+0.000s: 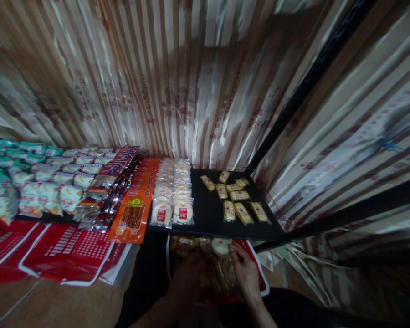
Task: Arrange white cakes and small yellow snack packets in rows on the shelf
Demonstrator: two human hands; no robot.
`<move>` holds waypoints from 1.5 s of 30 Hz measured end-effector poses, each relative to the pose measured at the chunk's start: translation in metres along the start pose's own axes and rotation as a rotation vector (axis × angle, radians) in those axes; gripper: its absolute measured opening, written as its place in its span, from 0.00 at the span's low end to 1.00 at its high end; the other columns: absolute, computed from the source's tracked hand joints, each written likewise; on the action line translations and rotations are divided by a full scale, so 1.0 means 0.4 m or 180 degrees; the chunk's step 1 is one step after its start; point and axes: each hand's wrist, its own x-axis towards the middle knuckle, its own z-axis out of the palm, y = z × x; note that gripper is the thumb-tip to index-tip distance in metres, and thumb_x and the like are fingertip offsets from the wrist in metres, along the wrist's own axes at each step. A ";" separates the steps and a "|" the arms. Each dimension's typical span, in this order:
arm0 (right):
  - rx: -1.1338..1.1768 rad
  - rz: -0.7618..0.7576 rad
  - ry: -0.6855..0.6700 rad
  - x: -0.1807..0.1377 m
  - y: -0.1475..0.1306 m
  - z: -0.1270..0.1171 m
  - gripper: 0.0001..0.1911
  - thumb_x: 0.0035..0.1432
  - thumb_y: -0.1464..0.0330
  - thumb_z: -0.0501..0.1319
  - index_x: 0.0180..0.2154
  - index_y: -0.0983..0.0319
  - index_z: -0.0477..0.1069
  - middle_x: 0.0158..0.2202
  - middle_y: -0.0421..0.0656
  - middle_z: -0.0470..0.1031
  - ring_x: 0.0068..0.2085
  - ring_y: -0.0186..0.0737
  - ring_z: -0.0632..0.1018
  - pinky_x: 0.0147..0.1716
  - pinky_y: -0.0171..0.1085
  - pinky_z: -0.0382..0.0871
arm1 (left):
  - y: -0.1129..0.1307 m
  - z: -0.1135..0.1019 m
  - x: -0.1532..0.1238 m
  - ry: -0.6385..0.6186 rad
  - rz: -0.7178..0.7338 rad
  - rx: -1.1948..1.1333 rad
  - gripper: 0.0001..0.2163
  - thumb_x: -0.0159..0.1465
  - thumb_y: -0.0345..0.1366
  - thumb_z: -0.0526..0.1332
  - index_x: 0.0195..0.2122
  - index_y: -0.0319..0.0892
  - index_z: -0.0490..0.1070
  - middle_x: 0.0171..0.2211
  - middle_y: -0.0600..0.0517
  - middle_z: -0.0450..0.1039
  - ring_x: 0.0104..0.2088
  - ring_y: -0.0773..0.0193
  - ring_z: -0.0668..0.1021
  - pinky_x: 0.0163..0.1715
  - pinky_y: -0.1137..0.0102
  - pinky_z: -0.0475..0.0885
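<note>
Left hand, right hand in one basket, about nine gold packets

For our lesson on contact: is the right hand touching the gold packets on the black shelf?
Apart. The head view shows the right hand at the red basket, with a front strip of the black shelf between it and the gold packets.
</note>
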 end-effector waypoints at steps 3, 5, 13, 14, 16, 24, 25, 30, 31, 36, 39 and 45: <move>0.0117 0.0170 -0.0038 -0.027 -0.044 0.006 0.20 0.42 0.52 0.58 0.29 0.59 0.78 0.39 0.48 0.79 0.46 0.51 0.76 0.48 0.45 0.67 | -0.018 -0.008 0.002 0.0218 0.0094 0.0152 0.23 0.58 0.25 0.51 0.56 0.39 0.61 0.59 0.41 0.59 0.58 0.56 0.64 0.54 0.61 0.66; 0.0252 0.0354 -0.0218 -0.045 -0.079 0.013 0.19 0.40 0.53 0.59 0.28 0.58 0.78 0.37 0.47 0.79 0.44 0.51 0.76 0.46 0.45 0.69 | -0.032 -0.008 0.002 0.0297 0.0080 0.0225 0.25 0.58 0.25 0.52 0.58 0.40 0.56 0.60 0.40 0.57 0.60 0.54 0.61 0.55 0.58 0.65; 0.1195 0.0873 -0.1141 -0.114 -0.200 0.060 0.19 0.37 0.53 0.65 0.28 0.59 0.78 0.34 0.46 0.80 0.39 0.50 0.79 0.39 0.44 0.73 | -0.088 -0.025 -0.023 0.0587 -0.0008 0.0060 0.24 0.56 0.26 0.55 0.55 0.42 0.61 0.59 0.42 0.58 0.60 0.54 0.61 0.55 0.57 0.64; 0.1257 0.0843 -0.1202 -0.119 -0.209 0.066 0.19 0.37 0.53 0.65 0.29 0.59 0.78 0.34 0.46 0.80 0.39 0.50 0.79 0.38 0.43 0.73 | -0.090 -0.032 -0.025 0.0579 -0.0017 -0.0003 0.23 0.56 0.25 0.55 0.54 0.42 0.62 0.57 0.42 0.61 0.59 0.55 0.63 0.55 0.58 0.65; 0.1344 0.0805 -0.1286 -0.127 -0.220 0.077 0.18 0.38 0.53 0.65 0.29 0.59 0.78 0.34 0.46 0.80 0.38 0.50 0.79 0.38 0.43 0.72 | -0.090 -0.050 -0.029 0.0596 -0.0044 -0.0159 0.21 0.55 0.25 0.54 0.52 0.40 0.64 0.53 0.43 0.65 0.55 0.57 0.67 0.53 0.59 0.67; 0.0992 0.0465 -0.1397 -0.130 -0.182 0.094 0.21 0.41 0.54 0.63 0.35 0.60 0.77 0.36 0.45 0.79 0.41 0.48 0.77 0.42 0.42 0.71 | -0.054 -0.136 -0.031 0.0704 -0.0569 -0.1207 0.15 0.62 0.36 0.52 0.49 0.42 0.67 0.47 0.46 0.72 0.48 0.60 0.74 0.50 0.63 0.69; 0.0938 0.0388 -0.1433 -0.133 -0.179 0.093 0.21 0.42 0.54 0.63 0.36 0.60 0.77 0.37 0.45 0.79 0.41 0.47 0.77 0.42 0.41 0.71 | -0.052 -0.143 -0.031 0.0696 -0.0675 -0.1340 0.15 0.62 0.38 0.53 0.48 0.42 0.67 0.47 0.46 0.73 0.48 0.60 0.74 0.50 0.64 0.69; 0.0879 0.0460 -0.1529 -0.148 -0.192 0.091 0.20 0.42 0.52 0.64 0.34 0.60 0.76 0.32 0.44 0.79 0.34 0.43 0.77 0.35 0.37 0.71 | -0.052 -0.155 -0.024 0.0801 -0.0988 -0.1777 0.15 0.59 0.37 0.55 0.47 0.41 0.68 0.46 0.47 0.73 0.46 0.60 0.74 0.49 0.65 0.68; 0.0965 0.0485 -0.1549 -0.149 -0.198 0.091 0.20 0.42 0.52 0.65 0.32 0.60 0.75 0.31 0.43 0.78 0.33 0.42 0.77 0.33 0.36 0.71 | -0.052 -0.156 -0.021 0.0823 -0.1016 -0.1848 0.16 0.59 0.36 0.55 0.47 0.40 0.67 0.46 0.47 0.73 0.47 0.60 0.74 0.49 0.65 0.68; 0.1390 0.0639 -0.1633 -0.148 -0.233 0.087 0.22 0.40 0.50 0.66 0.31 0.61 0.74 0.28 0.43 0.78 0.30 0.40 0.76 0.31 0.36 0.70 | -0.048 -0.166 -0.005 0.0759 -0.1029 -0.2425 0.13 0.58 0.36 0.54 0.44 0.39 0.68 0.41 0.47 0.75 0.42 0.61 0.76 0.45 0.67 0.70; 0.1429 0.0666 -0.1705 -0.145 -0.264 0.083 0.22 0.41 0.51 0.66 0.31 0.62 0.74 0.27 0.43 0.77 0.29 0.41 0.76 0.30 0.37 0.70 | -0.054 -0.167 0.005 0.0914 -0.1103 -0.2712 0.14 0.58 0.36 0.55 0.44 0.38 0.66 0.40 0.47 0.74 0.40 0.62 0.76 0.43 0.68 0.71; 0.1477 0.0667 -0.1490 -0.127 -0.322 0.096 0.25 0.38 0.46 0.65 0.29 0.61 0.74 0.25 0.43 0.77 0.29 0.44 0.77 0.29 0.39 0.71 | -0.090 -0.148 0.032 0.1243 -0.1335 -0.2970 0.21 0.56 0.35 0.57 0.52 0.37 0.60 0.36 0.50 0.73 0.36 0.64 0.76 0.38 0.69 0.71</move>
